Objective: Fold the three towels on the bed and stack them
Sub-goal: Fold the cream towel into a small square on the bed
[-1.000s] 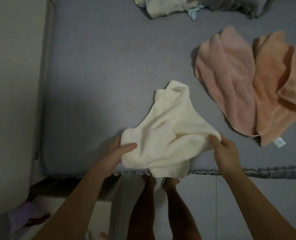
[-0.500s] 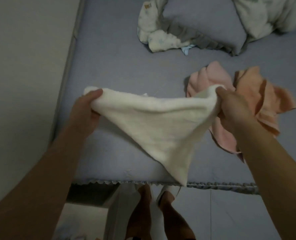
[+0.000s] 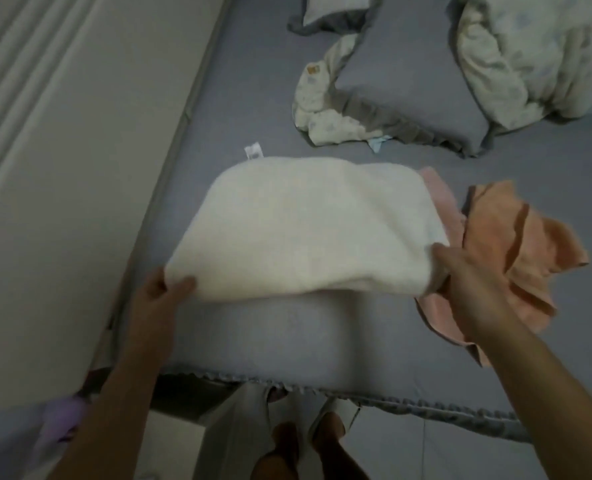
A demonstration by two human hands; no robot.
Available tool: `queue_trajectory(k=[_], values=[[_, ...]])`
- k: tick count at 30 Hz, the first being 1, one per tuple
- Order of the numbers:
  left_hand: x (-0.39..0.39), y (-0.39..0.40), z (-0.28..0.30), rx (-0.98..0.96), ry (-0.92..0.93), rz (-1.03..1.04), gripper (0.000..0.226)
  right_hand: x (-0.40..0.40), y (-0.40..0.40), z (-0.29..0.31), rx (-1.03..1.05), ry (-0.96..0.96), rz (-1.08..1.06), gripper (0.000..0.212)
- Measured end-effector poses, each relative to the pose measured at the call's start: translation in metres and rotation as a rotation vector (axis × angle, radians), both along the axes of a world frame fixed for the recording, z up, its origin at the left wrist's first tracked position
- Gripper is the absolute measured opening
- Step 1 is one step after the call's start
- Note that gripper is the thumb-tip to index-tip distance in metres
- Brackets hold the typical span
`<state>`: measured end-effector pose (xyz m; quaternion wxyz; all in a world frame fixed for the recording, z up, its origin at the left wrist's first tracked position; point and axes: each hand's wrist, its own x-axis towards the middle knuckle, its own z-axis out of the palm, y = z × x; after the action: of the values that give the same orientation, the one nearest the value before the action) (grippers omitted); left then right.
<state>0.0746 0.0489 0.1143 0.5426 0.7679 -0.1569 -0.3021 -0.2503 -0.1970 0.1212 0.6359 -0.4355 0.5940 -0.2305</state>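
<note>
The cream terry towel (image 3: 308,230) is spread out above the grey-blue sheeted bed (image 3: 260,341). The left hand (image 3: 163,292) grips its near-left corner; the right hand (image 3: 467,282) grips its near-right corner. A pink towel (image 3: 436,306) and an orange towel (image 3: 516,244) lie crumpled at the right, overlapping. A grey ruffled pillow (image 3: 398,84) lies beyond.

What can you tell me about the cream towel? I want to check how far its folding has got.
The cream towel looks like soft, fluffy terry cloth, plain, with a small white tag at its far left corner. It is spread wide and not yet folded, its near edge lifted off the grey bed. The left hand pinches its near left corner, the right hand its near right corner. Its right side overlaps the pink towel.
</note>
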Motion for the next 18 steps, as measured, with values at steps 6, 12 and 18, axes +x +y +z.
queue_trajectory(k=[6, 12, 18], values=[[-0.061, 0.101, -0.163, 0.803, 0.296, -0.301, 0.018, -0.051, 0.091, -0.152, 0.232, 0.526, 0.431, 0.025], [-0.071, 0.081, -0.209, 0.716, 0.252, -0.157, 0.035, -0.059, 0.115, -0.213, 0.238, 0.666, 0.45, 0.023], [-0.02, -0.01, -0.219, 0.554, -0.116, -0.069, 0.052, -0.02, 0.079, -0.215, -0.023, 0.581, 0.25, 0.029]])
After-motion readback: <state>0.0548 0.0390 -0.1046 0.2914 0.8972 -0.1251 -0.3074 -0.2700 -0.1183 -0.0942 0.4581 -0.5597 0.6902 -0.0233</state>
